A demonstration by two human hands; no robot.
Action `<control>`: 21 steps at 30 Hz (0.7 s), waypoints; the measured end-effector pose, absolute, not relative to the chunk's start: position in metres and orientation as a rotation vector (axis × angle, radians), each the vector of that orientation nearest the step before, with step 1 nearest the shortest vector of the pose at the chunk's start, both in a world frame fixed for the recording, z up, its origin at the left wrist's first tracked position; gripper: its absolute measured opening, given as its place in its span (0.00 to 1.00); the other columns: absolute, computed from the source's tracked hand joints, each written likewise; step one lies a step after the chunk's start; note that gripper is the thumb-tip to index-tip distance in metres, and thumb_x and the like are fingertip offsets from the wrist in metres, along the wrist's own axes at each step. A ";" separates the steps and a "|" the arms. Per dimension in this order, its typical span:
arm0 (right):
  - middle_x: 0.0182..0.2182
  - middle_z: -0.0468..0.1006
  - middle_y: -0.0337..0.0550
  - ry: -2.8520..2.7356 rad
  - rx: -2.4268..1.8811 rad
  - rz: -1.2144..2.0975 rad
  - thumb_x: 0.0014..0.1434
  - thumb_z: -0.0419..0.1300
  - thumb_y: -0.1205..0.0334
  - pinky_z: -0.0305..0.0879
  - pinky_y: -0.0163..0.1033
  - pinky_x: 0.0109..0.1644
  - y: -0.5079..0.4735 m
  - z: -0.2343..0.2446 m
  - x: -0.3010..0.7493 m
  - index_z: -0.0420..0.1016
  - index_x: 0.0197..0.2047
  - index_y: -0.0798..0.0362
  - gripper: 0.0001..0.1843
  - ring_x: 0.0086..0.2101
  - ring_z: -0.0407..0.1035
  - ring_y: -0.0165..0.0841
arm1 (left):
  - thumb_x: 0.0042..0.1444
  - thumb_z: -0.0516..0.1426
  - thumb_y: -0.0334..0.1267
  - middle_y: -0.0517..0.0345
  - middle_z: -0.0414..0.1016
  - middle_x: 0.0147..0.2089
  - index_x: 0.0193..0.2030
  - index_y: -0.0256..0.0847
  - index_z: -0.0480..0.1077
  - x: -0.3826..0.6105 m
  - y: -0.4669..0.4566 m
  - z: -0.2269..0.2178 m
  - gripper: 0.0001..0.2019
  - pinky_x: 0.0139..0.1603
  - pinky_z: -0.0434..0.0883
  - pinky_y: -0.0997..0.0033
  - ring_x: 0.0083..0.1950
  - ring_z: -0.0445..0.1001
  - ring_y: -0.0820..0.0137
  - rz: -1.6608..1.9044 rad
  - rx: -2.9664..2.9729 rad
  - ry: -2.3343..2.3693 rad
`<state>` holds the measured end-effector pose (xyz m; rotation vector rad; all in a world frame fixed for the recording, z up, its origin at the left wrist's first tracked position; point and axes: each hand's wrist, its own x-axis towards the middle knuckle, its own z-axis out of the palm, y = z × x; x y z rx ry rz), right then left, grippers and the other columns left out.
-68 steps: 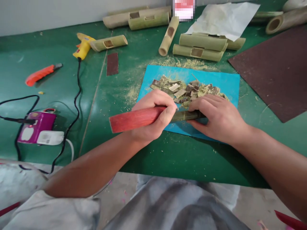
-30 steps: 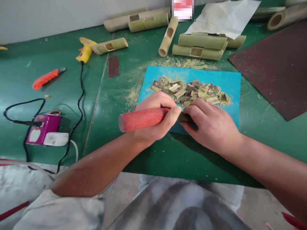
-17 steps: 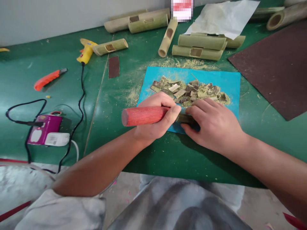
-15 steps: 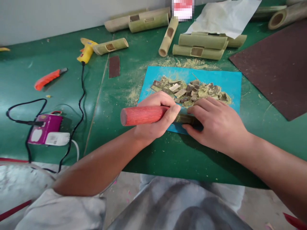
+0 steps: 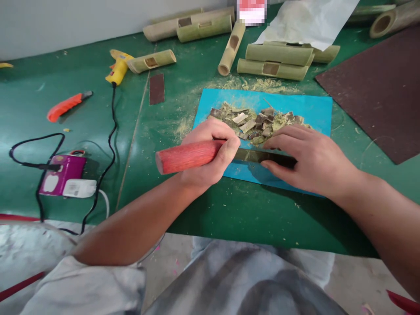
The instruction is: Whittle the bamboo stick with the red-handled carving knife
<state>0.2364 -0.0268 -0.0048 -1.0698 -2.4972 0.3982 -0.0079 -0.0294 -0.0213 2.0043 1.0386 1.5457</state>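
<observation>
My left hand [image 5: 213,151] is wrapped round the thick red wooden handle [image 5: 188,156] of a knife. A long dark strip, which looks like its blade [image 5: 251,155], runs right from that fist, low over a blue sheet [image 5: 311,103]. My right hand [image 5: 308,157] is on the strip's far end, thumb below and fingers above, the fingertips partly hidden. Just beyond both hands, a heap of bamboo chips and shavings [image 5: 249,124] lies on the sheet.
Cut bamboo tubes [image 5: 278,54] lie along the back, some under white paper [image 5: 305,22]. A dark brown board [image 5: 377,92] is at right. On the left are a yellow glue gun [image 5: 118,68], an orange utility knife [image 5: 67,106] and a purple box [image 5: 67,173] with cables.
My right hand has slid to the right along the dark strip and my left hand has shifted slightly left. More of the strip shows between them, and the handle tilts a little.
</observation>
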 end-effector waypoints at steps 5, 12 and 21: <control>0.43 0.84 0.49 -2.454 -1.067 0.411 0.67 0.59 0.57 0.73 0.52 0.49 -0.022 -0.006 0.241 0.80 0.46 0.46 0.09 0.46 0.78 0.47 | 0.70 0.59 0.49 0.59 0.79 0.32 0.32 0.44 0.74 -0.009 -0.025 -0.023 0.16 0.38 0.76 0.66 0.34 0.78 0.72 1.575 2.014 1.031; 0.44 0.84 0.50 -2.466 -1.031 0.426 0.65 0.61 0.58 0.74 0.52 0.48 -0.019 -0.008 0.246 0.81 0.47 0.47 0.09 0.46 0.79 0.49 | 0.69 0.60 0.48 0.59 0.79 0.32 0.32 0.42 0.75 -0.011 -0.022 -0.027 0.16 0.36 0.75 0.67 0.32 0.78 0.73 1.557 1.973 0.988; 0.40 0.84 0.47 -2.490 -0.896 0.434 0.65 0.63 0.56 0.71 0.48 0.46 -0.018 -0.008 0.245 0.80 0.42 0.47 0.06 0.42 0.79 0.45 | 0.69 0.61 0.45 0.59 0.79 0.32 0.33 0.42 0.75 -0.012 -0.023 -0.026 0.14 0.37 0.75 0.68 0.33 0.78 0.73 1.564 1.975 0.958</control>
